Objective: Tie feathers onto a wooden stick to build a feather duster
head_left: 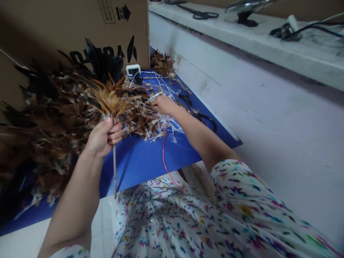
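Note:
My left hand [104, 137] is closed around a thin wooden stick [115, 172] just below a tuft of golden-brown feathers [110, 98], together a feather duster held upright. The stick's lower end hangs past the front edge of the blue table [142, 161]. Farther off to the right, my right hand [164, 105] reaches down to the loose feathers [139, 118], its fingers curled in. A white strip [154, 96] lies right against those fingers. Whatever is between the fingertips is hidden. Shredded white plastic string [169, 123] spreads below this hand.
A big heap of brown and black feathers [59, 111] covers the left side. Behind stands a cardboard box [80, 25]. Black-handled scissors [206, 120] lie beneath my right forearm. Red string [164, 157] drapes over the front edge. A white-framed device [133, 70] sits farther back. The wall ledge [255, 36] borders the right.

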`<state>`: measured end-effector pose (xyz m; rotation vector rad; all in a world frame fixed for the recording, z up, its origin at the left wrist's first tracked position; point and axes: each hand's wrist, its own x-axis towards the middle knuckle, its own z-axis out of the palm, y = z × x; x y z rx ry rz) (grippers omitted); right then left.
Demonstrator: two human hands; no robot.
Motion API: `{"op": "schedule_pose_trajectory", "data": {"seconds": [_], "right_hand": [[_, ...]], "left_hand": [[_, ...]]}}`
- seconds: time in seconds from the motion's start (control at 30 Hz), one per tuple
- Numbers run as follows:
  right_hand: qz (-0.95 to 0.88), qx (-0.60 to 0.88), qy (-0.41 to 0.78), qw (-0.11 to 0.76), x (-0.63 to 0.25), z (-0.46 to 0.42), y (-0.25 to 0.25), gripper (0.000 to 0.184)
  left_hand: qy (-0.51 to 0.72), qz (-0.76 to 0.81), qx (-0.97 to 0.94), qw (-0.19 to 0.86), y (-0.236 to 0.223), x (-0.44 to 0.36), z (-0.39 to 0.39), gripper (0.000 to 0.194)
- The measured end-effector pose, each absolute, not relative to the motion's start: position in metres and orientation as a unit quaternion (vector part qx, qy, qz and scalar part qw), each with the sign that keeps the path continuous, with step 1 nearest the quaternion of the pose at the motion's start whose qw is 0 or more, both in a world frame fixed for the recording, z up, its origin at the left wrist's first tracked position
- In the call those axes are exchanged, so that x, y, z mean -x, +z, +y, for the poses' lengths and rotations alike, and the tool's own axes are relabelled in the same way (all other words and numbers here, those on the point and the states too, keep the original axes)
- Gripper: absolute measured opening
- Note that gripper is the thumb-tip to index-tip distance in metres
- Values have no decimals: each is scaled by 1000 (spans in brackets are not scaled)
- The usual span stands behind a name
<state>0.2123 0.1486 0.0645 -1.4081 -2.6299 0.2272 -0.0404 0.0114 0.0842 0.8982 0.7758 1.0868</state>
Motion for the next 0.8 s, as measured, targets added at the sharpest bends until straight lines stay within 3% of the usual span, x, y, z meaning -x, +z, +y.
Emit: {"op": "schedule_pose_trajectory", "data": {"seconds": [0.2, 0.33, 0.5, 0.8], "right_hand": [[-857, 479, 74, 175, -223, 156, 67, 23], [-906, 398, 96, 108, -220, 158, 66, 30], [-902, 414, 111, 60, -209, 162, 61, 19], [-840, 485, 85, 228, -217, 167, 77, 19]], "left_hand": [[492, 343, -409, 688, 84, 40, 11, 39], [490, 344, -407, 690, 84, 41, 11, 34], [492, 343, -403, 691, 86, 40, 10, 33], [496, 356, -397, 686, 87, 37, 9, 31]]}}
